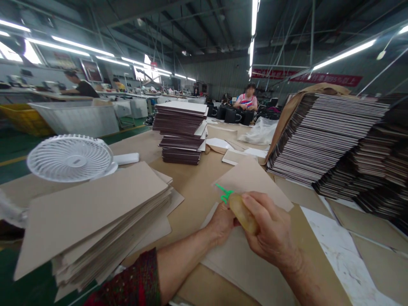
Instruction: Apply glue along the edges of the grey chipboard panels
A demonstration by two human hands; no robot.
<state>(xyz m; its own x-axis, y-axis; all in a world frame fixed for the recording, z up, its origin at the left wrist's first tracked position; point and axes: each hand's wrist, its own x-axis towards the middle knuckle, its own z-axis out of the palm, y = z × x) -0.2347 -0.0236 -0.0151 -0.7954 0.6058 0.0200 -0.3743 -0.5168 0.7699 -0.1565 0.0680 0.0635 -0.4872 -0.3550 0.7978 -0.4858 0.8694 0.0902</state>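
My right hand (pixel 270 231) is closed around a small yellowish glue bottle (pixel 242 214) with a green nozzle (pixel 223 193) pointing up and left. My left hand (pixel 222 223) rests with curled fingers just left of the bottle, on a flat brown cardboard sheet (pixel 251 178) that lies on the table in front of me. What the left fingers grip, if anything, is hidden. A thick stack of brown cardboard sheets (pixel 95 216) lies to the left of my arms.
A white desk fan (pixel 70 158) lies at the left. A stack of dark boards (pixel 183 131) stands mid-table, and leaning rows of dark-edged boards (pixel 331 136) fill the right. A seated person (pixel 247 101) works at the far end, others at the far left.
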